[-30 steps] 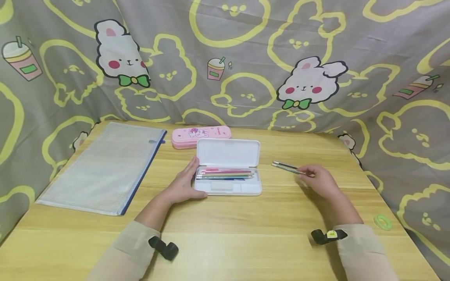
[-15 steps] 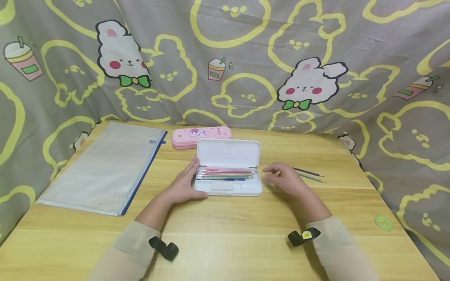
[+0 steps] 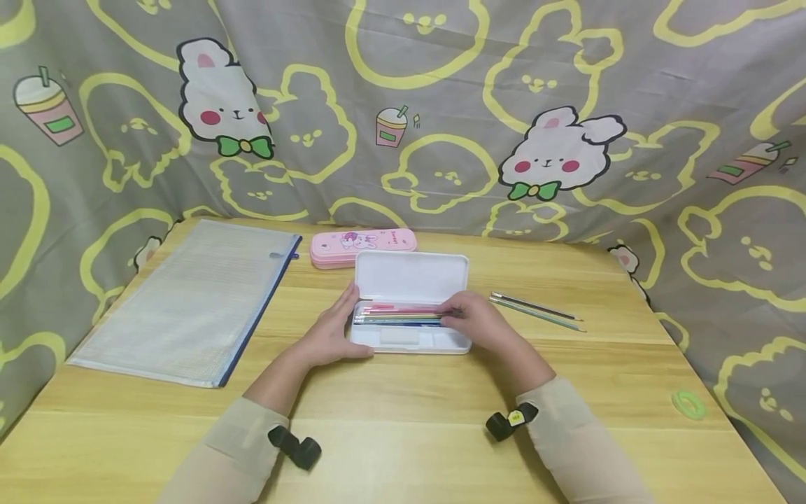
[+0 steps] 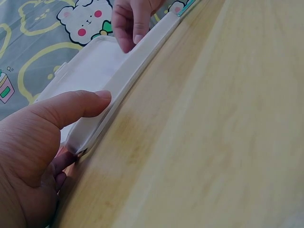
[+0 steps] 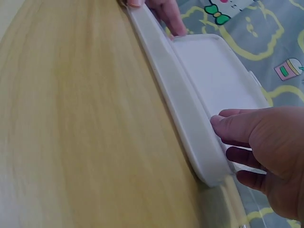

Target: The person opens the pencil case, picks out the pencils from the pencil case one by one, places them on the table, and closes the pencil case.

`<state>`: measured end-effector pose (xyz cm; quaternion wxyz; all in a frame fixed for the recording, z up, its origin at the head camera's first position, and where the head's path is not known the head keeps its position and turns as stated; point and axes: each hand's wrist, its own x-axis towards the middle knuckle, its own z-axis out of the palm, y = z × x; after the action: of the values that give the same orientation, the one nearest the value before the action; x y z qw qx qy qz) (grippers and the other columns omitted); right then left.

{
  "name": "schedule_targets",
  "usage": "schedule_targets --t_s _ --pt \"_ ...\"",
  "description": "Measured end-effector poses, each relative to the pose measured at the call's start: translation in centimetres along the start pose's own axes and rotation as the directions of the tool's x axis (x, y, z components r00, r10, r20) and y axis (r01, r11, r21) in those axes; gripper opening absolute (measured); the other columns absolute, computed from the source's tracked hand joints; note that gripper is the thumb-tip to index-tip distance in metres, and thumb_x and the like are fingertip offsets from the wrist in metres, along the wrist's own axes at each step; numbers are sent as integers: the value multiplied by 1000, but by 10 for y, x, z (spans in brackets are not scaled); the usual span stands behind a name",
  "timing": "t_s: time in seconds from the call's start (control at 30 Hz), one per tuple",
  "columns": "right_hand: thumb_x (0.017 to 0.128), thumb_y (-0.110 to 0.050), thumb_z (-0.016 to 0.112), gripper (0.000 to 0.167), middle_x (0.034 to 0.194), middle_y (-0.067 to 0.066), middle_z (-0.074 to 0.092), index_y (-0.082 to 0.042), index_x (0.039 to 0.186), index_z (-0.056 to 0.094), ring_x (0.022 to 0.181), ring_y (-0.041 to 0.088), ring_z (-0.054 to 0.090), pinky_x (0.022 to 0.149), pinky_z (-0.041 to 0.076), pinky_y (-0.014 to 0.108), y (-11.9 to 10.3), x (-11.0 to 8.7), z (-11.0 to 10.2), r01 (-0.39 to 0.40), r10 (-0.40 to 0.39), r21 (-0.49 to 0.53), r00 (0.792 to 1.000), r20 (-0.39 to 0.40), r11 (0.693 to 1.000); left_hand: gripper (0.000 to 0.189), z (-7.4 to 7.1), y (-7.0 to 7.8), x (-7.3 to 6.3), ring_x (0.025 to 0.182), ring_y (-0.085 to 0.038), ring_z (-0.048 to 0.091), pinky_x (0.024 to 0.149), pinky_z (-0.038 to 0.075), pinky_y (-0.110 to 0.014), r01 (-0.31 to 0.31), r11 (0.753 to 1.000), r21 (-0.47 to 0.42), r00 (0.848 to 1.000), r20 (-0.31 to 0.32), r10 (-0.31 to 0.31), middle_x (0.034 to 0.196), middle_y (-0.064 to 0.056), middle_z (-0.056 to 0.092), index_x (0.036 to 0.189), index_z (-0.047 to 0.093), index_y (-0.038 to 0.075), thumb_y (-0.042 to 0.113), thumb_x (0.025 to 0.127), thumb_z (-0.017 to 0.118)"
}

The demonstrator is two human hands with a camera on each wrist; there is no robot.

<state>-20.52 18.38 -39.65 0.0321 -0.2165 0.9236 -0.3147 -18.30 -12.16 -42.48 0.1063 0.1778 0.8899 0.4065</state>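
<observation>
A white pencil case (image 3: 412,274) stands with its lid up at the middle of the table. Several colored pencils (image 3: 399,315) and a white eraser (image 3: 399,337) lie inside. My left hand (image 3: 329,332) holds the case's left end, thumb over the front rim and fingers along the side. My right hand (image 3: 478,322) reaches in at the right end, fingertips over the pencils' points; the front wall (image 5: 178,102) hides the pencils in both wrist views, and I cannot tell whether the fingers pinch one. Right of the case lie a black pencil (image 3: 536,306) and a teal pencil (image 3: 543,318).
A pink pencil case (image 3: 364,248) with a rabbit print sits behind the white lid. To the left lies a mesh zip pouch (image 3: 189,308) with a blue edge. A green ring (image 3: 690,404) is near the table's right edge; a patterned curtain (image 3: 441,91) hangs behind.
My right hand has set the black and teal pencils down on the table and moved left into the white case. My left hand keeps its hold on the case.
</observation>
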Motion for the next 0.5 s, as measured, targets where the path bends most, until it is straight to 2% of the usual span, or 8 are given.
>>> schedule_targets --t_s 0.27,0.5 --pt "88 -11 71 20 106 9 73 -7 106 75 104 26 66 95 52 45 -3 8 4 13 -10 -155 1000 26 988 122 0 0 0 153 -37 4 121 13 -59 3 1000 1 1000 0 -3 167 -11 -4 158 4 8 39 70 83" --pt "88 -9 70 21 104 9 72 -7 109 75 100 26 65 93 51 44 -8 10 4 57 -45 -233 998 54 971 123 0 1 0 153 -37 4 121 14 -59 1 1000 -2 1000 -2 -1 167 -11 -4 158 4 8 38 70 84"
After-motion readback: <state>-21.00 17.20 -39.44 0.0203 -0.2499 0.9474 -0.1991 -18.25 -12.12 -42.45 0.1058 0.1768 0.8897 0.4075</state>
